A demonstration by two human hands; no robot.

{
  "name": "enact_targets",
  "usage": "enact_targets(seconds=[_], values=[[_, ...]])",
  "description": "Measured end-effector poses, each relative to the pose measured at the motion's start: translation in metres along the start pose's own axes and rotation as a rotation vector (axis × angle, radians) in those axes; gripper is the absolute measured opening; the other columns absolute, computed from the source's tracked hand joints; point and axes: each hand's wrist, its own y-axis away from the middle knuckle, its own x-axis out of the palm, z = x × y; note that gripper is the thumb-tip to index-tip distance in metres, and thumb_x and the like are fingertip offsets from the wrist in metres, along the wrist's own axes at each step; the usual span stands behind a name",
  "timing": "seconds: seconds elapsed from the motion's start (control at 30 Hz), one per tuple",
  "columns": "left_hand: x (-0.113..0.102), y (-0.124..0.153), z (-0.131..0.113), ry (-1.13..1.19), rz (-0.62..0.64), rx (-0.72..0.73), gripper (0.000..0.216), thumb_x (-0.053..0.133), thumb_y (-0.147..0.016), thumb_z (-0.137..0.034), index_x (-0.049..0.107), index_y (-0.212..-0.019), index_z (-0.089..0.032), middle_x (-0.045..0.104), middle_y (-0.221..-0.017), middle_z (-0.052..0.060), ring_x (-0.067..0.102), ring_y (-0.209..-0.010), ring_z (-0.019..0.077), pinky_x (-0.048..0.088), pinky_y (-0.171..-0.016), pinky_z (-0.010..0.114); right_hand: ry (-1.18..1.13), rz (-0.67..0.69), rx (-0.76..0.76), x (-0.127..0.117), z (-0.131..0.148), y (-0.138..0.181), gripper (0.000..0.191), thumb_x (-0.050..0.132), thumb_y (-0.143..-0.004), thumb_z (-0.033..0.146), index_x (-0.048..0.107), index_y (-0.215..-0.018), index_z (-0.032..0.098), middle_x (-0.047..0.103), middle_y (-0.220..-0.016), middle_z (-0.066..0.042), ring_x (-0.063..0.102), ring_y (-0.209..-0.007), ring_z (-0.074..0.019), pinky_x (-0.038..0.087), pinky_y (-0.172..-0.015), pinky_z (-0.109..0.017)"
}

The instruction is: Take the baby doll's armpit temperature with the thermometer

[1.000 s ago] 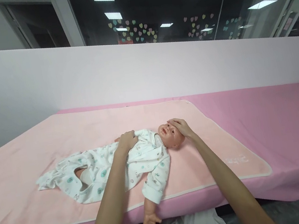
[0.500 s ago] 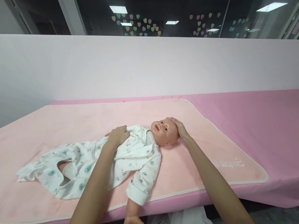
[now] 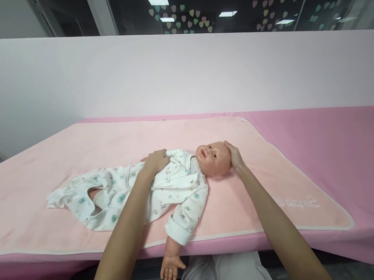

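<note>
The baby doll (image 3: 181, 187) – likely light, floppy-limbed – lies steadied: left hand (image 3: 156, 161) flat on its chest, right hand (image 3: 235, 156) cupping its hard head, fingers spread.

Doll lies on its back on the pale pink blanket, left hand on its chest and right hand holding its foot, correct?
Not quite. In the head view the right hand cups the doll's head, not its foot. The rest holds: the doll lies on its back on the pale pink blanket, with the left hand on its chest.
</note>
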Motion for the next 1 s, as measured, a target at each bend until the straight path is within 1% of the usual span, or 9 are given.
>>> enact_targets(seconds=[0.07, 0.2, 0.23, 0.4, 0.47, 0.6, 0.77, 0.9, 1.0], values=[[-0.001, 0.001, -0.001, -0.001, 0.002, -0.010, 0.039, 0.032, -0.080, -0.032, 0.055, -0.105, -0.012, 0.061, -0.110, 0.016, 0.057, -0.100, 0.0307, 0.040, -0.084, 0.039, 0.024, 0.002, -0.012, -0.001, -0.001, -0.002, 0.037, 0.042, -0.084, 0.042, 0.061, -0.079, 0.010, 0.069, -0.080, -0.009, 0.064, -0.083, -0.0189, 0.049, -0.080, -0.029], [-0.003, 0.003, -0.002, 0.007, 0.011, -0.017, 0.037, 0.032, -0.080, -0.031, 0.055, -0.103, -0.013, 0.062, -0.110, 0.015, 0.058, -0.100, 0.0289, 0.041, -0.083, 0.036, 0.001, -0.142, -0.139, -0.007, -0.004, -0.009, 0.020, 0.058, -0.074, 0.036, 0.061, -0.074, 0.017, 0.070, -0.082, -0.003, 0.062, -0.087, -0.0173, 0.048, -0.082, -0.027], [-0.003, 0.003, -0.003, 0.006, 0.011, -0.017, 0.037, 0.033, -0.080, -0.031, 0.055, -0.103, -0.013, 0.062, -0.110, 0.015, 0.058, -0.100, 0.0287, 0.041, -0.083, 0.036, -0.001, -0.145, -0.136, -0.008, -0.005, -0.011, 0.019, 0.059, -0.074, 0.036, 0.062, -0.074, 0.017, 0.070, -0.082, -0.003, 0.062, -0.087, -0.0171, 0.048, -0.083, -0.027], [-0.003, 0.002, -0.002, -0.009, 0.011, -0.021, 0.036, 0.033, -0.081, -0.032, 0.055, -0.103, -0.014, 0.063, -0.109, 0.015, 0.058, -0.099, 0.0286, 0.041, -0.082, 0.036, -0.009, 0.018, 0.038, -0.009, -0.007, -0.012, 0.036, 0.050, -0.078, 0.047, 0.065, -0.078, 0.014, 0.070, -0.082, -0.008, 0.064, -0.085, -0.0212, 0.050, -0.083, -0.032], [-0.002, 0.001, -0.002, -0.018, 0.015, -0.024, 0.036, 0.033, -0.081, -0.032, 0.055, -0.104, -0.014, 0.062, -0.111, 0.015, 0.058, -0.101, 0.0288, 0.041, -0.083, 0.036, 0.004, 0.010, -0.016, -0.009, -0.007, -0.013, 0.033, 0.051, -0.077, 0.045, 0.064, -0.081, 0.015, 0.070, -0.085, -0.007, 0.063, -0.090, -0.0208, 0.049, -0.085, -0.032], [0.000, 0.000, -0.001, -0.019, 0.009, -0.009, 0.038, 0.032, -0.081, -0.032, 0.054, -0.105, -0.013, 0.061, -0.113, 0.016, 0.057, -0.103, 0.0295, 0.040, -0.085, 0.037, 0.046, -0.134, -0.155, -0.012, -0.008, -0.018, 0.023, 0.056, -0.074, 0.035, 0.060, -0.091, 0.021, 0.067, -0.097, 0.000, 0.056, -0.105, -0.0152, 0.045, -0.092, -0.027], [0.000, 0.001, 0.000, -0.012, 0.003, -0.009, 0.037, 0.032, -0.081, -0.033, 0.055, -0.103, -0.014, 0.062, -0.110, 0.015, 0.058, -0.100, 0.0289, 0.041, -0.083, 0.037, 0.061, 0.005, -0.030, -0.017, -0.013, -0.024, 0.030, 0.055, -0.073, 0.047, 0.061, -0.080, 0.018, 0.069, -0.087, -0.004, 0.063, -0.086, -0.0204, 0.050, -0.085, -0.036], [0.000, 0.001, -0.001, -0.005, 0.001, -0.007, 0.037, 0.033, -0.081, -0.033, 0.055, -0.105, -0.013, 0.062, -0.110, 0.016, 0.057, -0.101, 0.0297, 0.041, -0.084, 0.038, 0.035, -0.064, -0.108, -0.018, -0.016, -0.028, 0.026, 0.060, -0.069, 0.040, 0.061, -0.082, 0.017, 0.069, -0.088, -0.002, 0.062, -0.090, -0.0166, 0.047, -0.089, -0.030], [0.001, 0.001, 0.000, 0.045, -0.012, -0.023, 0.038, 0.035, -0.080, -0.031, 0.056, -0.105, -0.013, 0.061, -0.111, 0.017, 0.057, -0.102, 0.0314, 0.040, -0.086, 0.040, 0.041, -0.060, -0.068, -0.018, -0.016, -0.028, 0.028, 0.058, -0.070, 0.043, 0.062, -0.077, 0.016, 0.069, -0.084, -0.004, 0.063, -0.086, -0.0190, 0.049, -0.085, -0.033]])
